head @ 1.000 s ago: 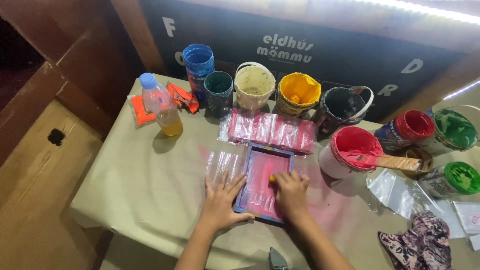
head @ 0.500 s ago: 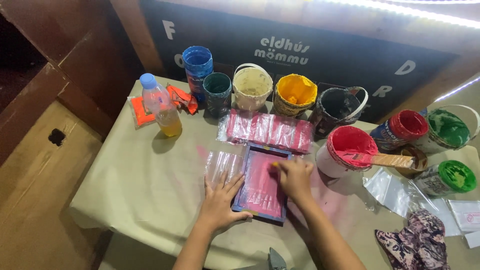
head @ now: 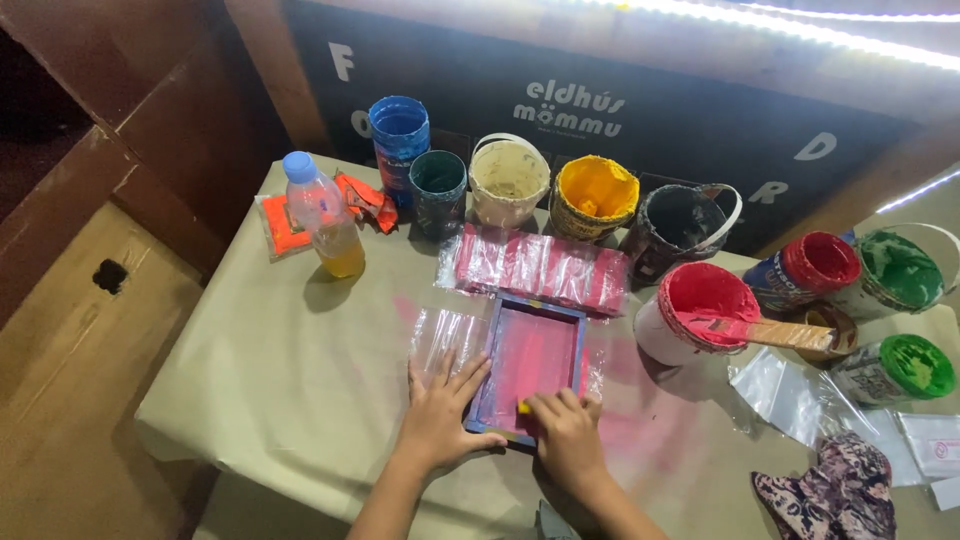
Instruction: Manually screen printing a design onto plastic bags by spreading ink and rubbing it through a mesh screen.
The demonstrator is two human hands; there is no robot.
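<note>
Fingers of our left hand (head: 437, 415) lie spread and flat, gripping nothing, pressing on the clear plastic sheet (head: 447, 335) and the left rail of the small framed screen (head: 530, 362). Fingers of our right hand (head: 566, 432) are curled over a yellow-tipped tool (head: 523, 407) at the screen's near edge; most of the tool is hidden under the knuckles, so we cannot tell its shape. Both forearms are cut off at the lower border.

Screen position: flat on the paper-covered table (head: 250, 380), near the front edge, mesh stained pink. Just behind it lies a strip of pink-smeared plastic (head: 540, 268).

Count of paint tubs along the back and right: nine that we can make out — blue (head: 400, 135), dark teal (head: 438, 185), cream (head: 509, 178), yellow (head: 595, 195), black (head: 683, 225), two red (head: 700, 305) (head: 808, 268), two green (head: 900, 270) (head: 900, 368). A wooden scraper (head: 770, 332) rests across the larger red tub. A brown bowl (head: 825, 328) sits behind it, partly covered. One bottle (head: 325, 215) of yellowish liquid, left. Patterned cloth (head: 830, 490), lower right, partly cut off.
</note>
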